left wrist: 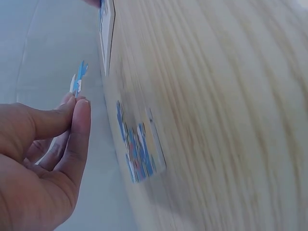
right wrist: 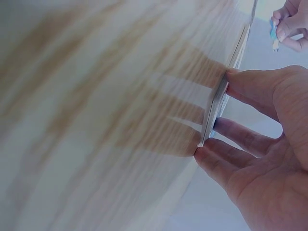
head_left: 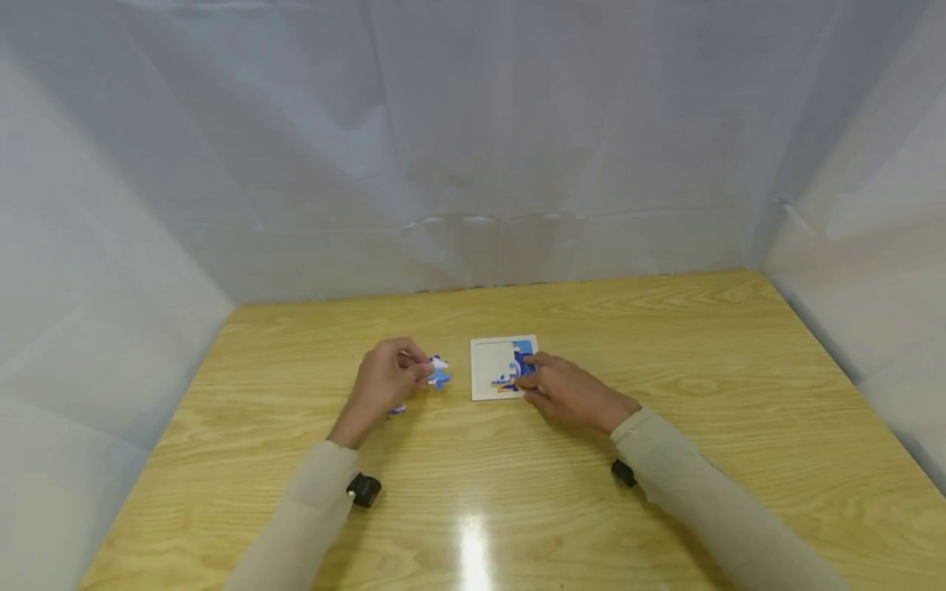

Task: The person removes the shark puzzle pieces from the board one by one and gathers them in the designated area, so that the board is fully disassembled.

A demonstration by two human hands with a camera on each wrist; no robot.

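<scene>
A small blue-and-white jigsaw piece [head_left: 439, 372] is pinched between thumb and fingertips of the left hand [head_left: 384, 382], lifted just left of the square white puzzle tray [head_left: 488, 369] on the wooden bench [head_left: 665, 345], while the tray's right edge is steadied by the right hand [head_left: 569, 392] with straight fingertips, so the piece is best turned to match before being lowered.

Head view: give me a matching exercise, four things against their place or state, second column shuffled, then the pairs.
1. left hand
2. right hand
3. white square puzzle tray
4. loose blue-and-white puzzle pieces

A. flat on the wooden table, partly filled
B. pinches a blue-and-white puzzle piece
C. lie on the table under the left hand
D. fingers rest on the tray's edge

Pairs: 1-B, 2-D, 3-A, 4-C
</scene>
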